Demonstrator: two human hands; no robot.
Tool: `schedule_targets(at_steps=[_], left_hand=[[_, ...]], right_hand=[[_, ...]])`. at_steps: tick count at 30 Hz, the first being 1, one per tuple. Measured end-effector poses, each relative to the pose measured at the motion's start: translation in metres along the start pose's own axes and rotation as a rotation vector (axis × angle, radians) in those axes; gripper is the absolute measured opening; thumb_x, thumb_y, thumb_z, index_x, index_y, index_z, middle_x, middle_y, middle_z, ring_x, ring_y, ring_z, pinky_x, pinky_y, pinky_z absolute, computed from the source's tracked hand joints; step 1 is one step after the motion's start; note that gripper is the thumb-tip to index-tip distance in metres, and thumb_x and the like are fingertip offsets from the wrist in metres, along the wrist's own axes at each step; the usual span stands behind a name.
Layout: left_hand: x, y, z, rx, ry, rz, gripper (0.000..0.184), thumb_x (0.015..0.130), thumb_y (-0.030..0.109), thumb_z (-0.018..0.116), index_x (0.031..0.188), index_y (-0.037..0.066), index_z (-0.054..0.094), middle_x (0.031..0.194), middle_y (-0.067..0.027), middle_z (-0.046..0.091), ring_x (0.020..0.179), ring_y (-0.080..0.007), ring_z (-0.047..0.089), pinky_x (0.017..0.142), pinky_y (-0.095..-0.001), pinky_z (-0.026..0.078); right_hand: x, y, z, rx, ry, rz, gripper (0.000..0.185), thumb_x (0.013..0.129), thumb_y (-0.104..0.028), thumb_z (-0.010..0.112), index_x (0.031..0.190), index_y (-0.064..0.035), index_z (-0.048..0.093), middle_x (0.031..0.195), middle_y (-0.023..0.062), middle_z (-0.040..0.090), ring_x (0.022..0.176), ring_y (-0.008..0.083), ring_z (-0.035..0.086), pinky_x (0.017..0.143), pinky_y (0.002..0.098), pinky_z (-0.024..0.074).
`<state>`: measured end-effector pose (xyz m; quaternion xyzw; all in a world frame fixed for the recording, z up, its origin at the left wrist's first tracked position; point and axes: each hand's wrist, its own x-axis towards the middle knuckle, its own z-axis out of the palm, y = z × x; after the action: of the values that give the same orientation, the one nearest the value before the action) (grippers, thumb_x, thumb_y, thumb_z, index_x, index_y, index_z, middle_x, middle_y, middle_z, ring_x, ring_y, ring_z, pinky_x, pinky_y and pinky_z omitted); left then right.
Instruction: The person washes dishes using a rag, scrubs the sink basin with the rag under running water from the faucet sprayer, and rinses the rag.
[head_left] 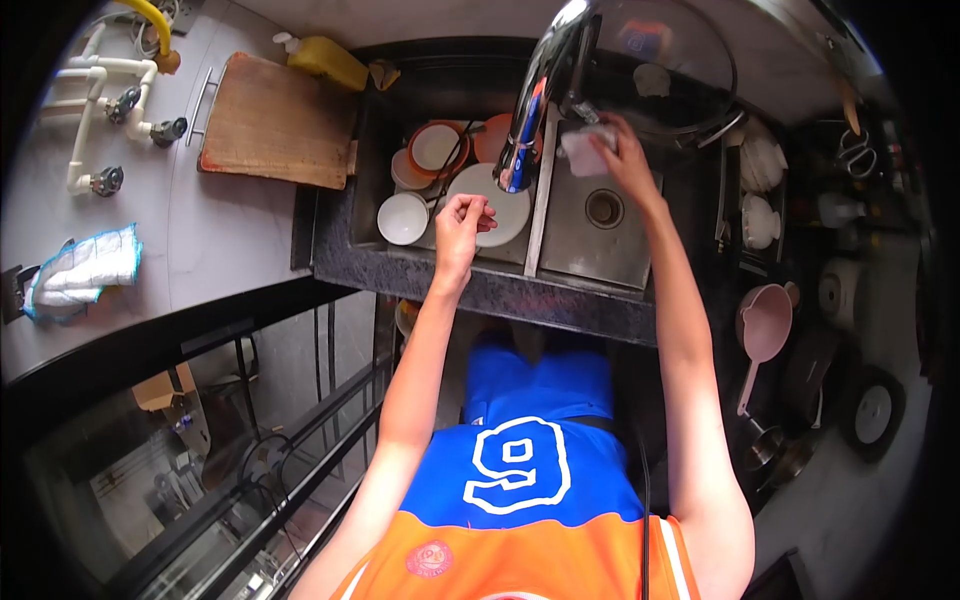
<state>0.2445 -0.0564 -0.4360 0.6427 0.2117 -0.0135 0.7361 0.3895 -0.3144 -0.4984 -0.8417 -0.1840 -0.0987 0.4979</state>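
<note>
My right hand (628, 165) is over the right sink basin (610, 240), its fingers closed on a pale, blurred cloth or sponge (585, 158). Nothing shows in my left hand (464, 228), whose fingers are curled in above the left basin. Just behind that hand lies a large white plate (505, 212). A small white bowl (402, 218) stands to its left. Farther back are an orange-rimmed bowl (437, 148) and dark chopsticks (452, 165). The chrome faucet (530, 110) arches between the two hands.
A wooden cutting board (275, 120) and a yellow bottle (328, 62) are left of the sink. A white cloth (90, 268) lies on the left counter. At the back right is a glass lid (690, 60). White bowls (762, 165) fill a rack; a pink ladle (765, 320) is at right.
</note>
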Motion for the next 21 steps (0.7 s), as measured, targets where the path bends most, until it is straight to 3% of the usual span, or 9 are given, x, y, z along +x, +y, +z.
schedule_targets(at_steps=[3, 4, 6, 10, 12, 14, 17, 19, 21], left_hand=[[0.0, -0.006, -0.001, -0.02, -0.095, -0.112, 0.025, 0.095, 0.026, 0.055, 0.085, 0.003, 0.055, 0.073, -0.004, 0.059, 0.066, -0.0127, 0.06, 0.066, -0.0246, 0.048], [0.002, -0.007, 0.0, -0.023, -0.092, -0.113, 0.025, 0.095, 0.026, 0.055, 0.085, 0.003, 0.055, 0.073, -0.004, 0.059, 0.066, -0.0127, 0.06, 0.066, -0.0246, 0.048], [0.008, -0.01, 0.0, -0.083, -0.115, -0.176, 0.026, 0.095, 0.026, 0.054, 0.085, 0.002, 0.056, 0.071, -0.0043, 0.058, 0.065, -0.013, 0.06, 0.066, -0.0244, 0.048], [0.017, -0.008, 0.006, -0.147, -0.137, -0.179, 0.024, 0.095, 0.024, 0.054, 0.09, 0.001, 0.056, 0.076, -0.0068, 0.061, 0.068, -0.0137, 0.061, 0.068, -0.0247, 0.049], [0.019, -0.002, 0.011, -0.173, -0.167, -0.183, 0.022, 0.094, 0.022, 0.054, 0.094, 0.0, 0.055, 0.083, -0.0102, 0.064, 0.072, -0.0144, 0.063, 0.07, -0.0253, 0.05], [0.025, -0.009, 0.009, -0.184, -0.205, -0.195, 0.018, 0.094, 0.018, 0.054, 0.097, 0.0, 0.055, 0.091, -0.0128, 0.066, 0.075, -0.0145, 0.064, 0.073, -0.0254, 0.05], [0.034, -0.021, 0.01, -0.171, -0.277, -0.217, 0.019, 0.093, 0.014, 0.052, 0.101, -0.003, 0.055, 0.094, -0.0141, 0.068, 0.071, -0.013, 0.063, 0.072, -0.0263, 0.051], [0.035, -0.02, 0.009, -0.149, -0.322, -0.211, 0.019, 0.092, 0.014, 0.051, 0.099, -0.003, 0.055, 0.094, -0.0139, 0.068, 0.071, -0.0131, 0.064, 0.072, -0.0263, 0.051], [0.036, -0.02, 0.009, -0.133, -0.371, -0.206, 0.017, 0.093, 0.015, 0.052, 0.09, -0.001, 0.057, 0.094, -0.0141, 0.068, 0.071, -0.0136, 0.064, 0.071, -0.0261, 0.051]], right_hand=[[0.025, 0.018, 0.001, 0.119, -0.382, 0.319, 0.036, 0.085, -0.023, 0.065, 0.11, 0.0017, 0.058, 0.106, 0.018, 0.062, 0.098, 0.0328, 0.061, 0.082, 0.0373, 0.0477], [0.022, 0.025, 0.006, 0.119, -0.387, 0.319, 0.036, 0.085, -0.023, 0.065, 0.11, 0.0017, 0.058, 0.106, 0.018, 0.062, 0.098, 0.0328, 0.061, 0.082, 0.0373, 0.0477], [0.011, 0.033, 0.015, -0.018, -0.214, 0.069, 0.035, 0.085, -0.023, 0.064, 0.11, 0.0009, 0.058, 0.1, 0.0183, 0.063, 0.092, 0.0309, 0.063, 0.077, 0.036, 0.0488], [-0.005, -0.003, 0.016, 0.118, -0.125, 0.066, 0.033, 0.085, -0.022, 0.065, 0.109, 0.0, 0.058, 0.097, 0.0193, 0.064, 0.091, 0.0292, 0.064, 0.074, 0.0339, 0.0488], [-0.023, -0.033, 0.025, 0.113, 0.076, 0.111, 0.031, 0.086, -0.022, 0.065, 0.108, -0.0007, 0.059, 0.092, 0.0194, 0.065, 0.086, 0.0295, 0.065, 0.072, 0.0331, 0.0486], [-0.045, -0.056, 0.032, 0.021, 0.044, 0.429, 0.03, 0.088, -0.025, 0.062, 0.107, -0.0024, 0.06, 0.082, 0.0182, 0.066, 0.079, 0.0309, 0.066, 0.071, 0.0341, 0.0484], [-0.055, -0.05, 0.044, -0.001, 0.155, 0.426, 0.031, 0.088, -0.02, 0.062, 0.113, -0.003, 0.058, 0.095, 0.0203, 0.066, 0.091, 0.0309, 0.065, 0.075, 0.0354, 0.0492], [-0.032, -0.061, 0.035, -0.035, 0.176, 0.059, 0.035, 0.087, -0.014, 0.062, 0.119, -0.0029, 0.055, 0.11, 0.0209, 0.062, 0.103, 0.0302, 0.062, 0.081, 0.0368, 0.0489], [-0.004, -0.042, 0.028, -0.063, 0.028, 0.059, 0.04, 0.085, -0.012, 0.062, 0.123, -0.0022, 0.053, 0.124, 0.0207, 0.055, 0.112, 0.0332, 0.055, 0.088, 0.0376, 0.0468]])
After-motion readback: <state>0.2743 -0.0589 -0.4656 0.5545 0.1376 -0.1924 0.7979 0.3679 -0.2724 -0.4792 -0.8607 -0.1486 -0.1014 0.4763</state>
